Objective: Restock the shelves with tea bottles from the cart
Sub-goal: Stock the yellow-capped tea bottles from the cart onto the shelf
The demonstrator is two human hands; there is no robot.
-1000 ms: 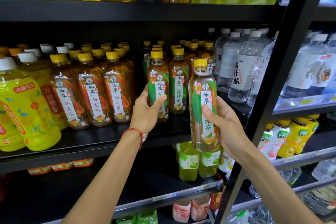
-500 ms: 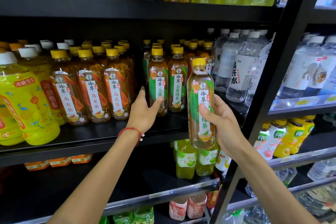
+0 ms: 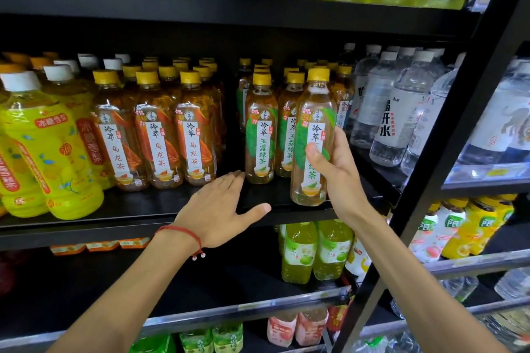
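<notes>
The right hand (image 3: 338, 178) is wrapped around a green tea bottle (image 3: 314, 137), holding it upright at the black shelf's (image 3: 143, 212) front edge, at three o'clock of the shelved green tea row (image 3: 261, 129), while the left hand (image 3: 220, 209) hovers open-fingered and empty over the shelf lip at nine o'clock of that bottle.

I am standing in a shop, at a drinks aisle. In front of me black metal shelving (image 3: 218, 13) rises in several tiers, each packed with rows of the same bottled drink, labels facing out: oolong tea bottles (image 3: 159, 135) with yellow caps, green tea bottles (image 3: 261, 130), yellow pear drinks (image 3: 48, 157), clear water bottles (image 3: 398, 112). Price tags (image 3: 497, 172) sit along the shelf edges, and a black upright post (image 3: 447, 157) divides one bay from the next.
</notes>
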